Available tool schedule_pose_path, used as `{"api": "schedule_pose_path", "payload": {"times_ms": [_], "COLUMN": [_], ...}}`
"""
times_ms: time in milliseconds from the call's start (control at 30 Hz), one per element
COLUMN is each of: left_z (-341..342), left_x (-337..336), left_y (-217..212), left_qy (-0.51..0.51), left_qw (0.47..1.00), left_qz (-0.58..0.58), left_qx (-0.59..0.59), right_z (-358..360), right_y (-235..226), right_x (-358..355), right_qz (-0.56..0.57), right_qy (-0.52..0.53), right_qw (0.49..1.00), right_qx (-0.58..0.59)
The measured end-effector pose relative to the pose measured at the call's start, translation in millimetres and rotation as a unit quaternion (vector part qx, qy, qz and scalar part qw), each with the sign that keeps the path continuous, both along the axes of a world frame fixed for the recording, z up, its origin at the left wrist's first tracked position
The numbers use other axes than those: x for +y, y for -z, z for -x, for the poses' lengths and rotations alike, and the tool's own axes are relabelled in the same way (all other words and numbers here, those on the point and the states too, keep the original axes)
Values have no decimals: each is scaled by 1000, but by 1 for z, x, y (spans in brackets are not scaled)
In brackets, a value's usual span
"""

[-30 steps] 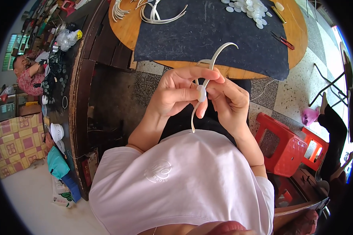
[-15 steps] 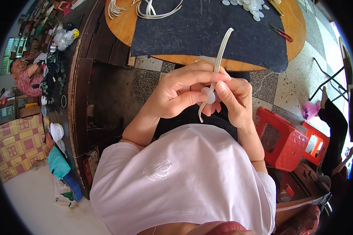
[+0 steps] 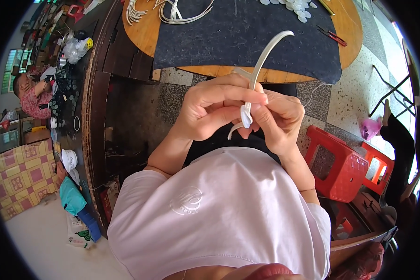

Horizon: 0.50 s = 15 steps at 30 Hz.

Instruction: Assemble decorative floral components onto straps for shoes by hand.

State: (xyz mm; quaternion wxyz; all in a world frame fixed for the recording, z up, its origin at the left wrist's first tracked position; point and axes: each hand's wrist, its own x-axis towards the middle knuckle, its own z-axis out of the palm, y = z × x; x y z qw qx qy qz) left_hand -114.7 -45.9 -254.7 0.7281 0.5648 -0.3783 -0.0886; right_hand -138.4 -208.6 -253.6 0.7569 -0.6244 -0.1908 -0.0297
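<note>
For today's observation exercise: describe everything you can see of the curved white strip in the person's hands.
The curved white strip is thin, smooth and plastic-looking, bending like a headband. Its upper end arcs free over the dark table mat; its lower end pokes out below the fingers. Both hands, left hand and right hand, pinch its middle, where a small pale piece sits against it.

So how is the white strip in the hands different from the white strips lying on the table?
The held strip is a single one, pinched by the left hand and right hand and pointing up; the table strips lie flat in a loose bunch, untouched. The held strip has a small white piece on it; none shows on the table strips. Both are white, thin and curved.
</note>
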Motion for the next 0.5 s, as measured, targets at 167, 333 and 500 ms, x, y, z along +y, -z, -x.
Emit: {"api": "schedule_pose_path", "payload": {"times_ms": [167, 333, 500], "left_z": [5, 8, 8], "left_x": [-4, -5, -4], "left_y": [-4, -4, 7], "left_qy": [-18, -16, -22], "left_qw": [988, 967, 972], "left_qz": [38, 57, 51], "left_qx": [150, 250, 227], "right_z": [0, 3, 4], "right_y": [13, 31, 27], "right_x": [1, 2, 0], "right_qz": [-55, -24, 8], "right_qy": [-10, 22, 12], "right_qw": [996, 995, 997], "right_qx": [75, 90, 74]}}
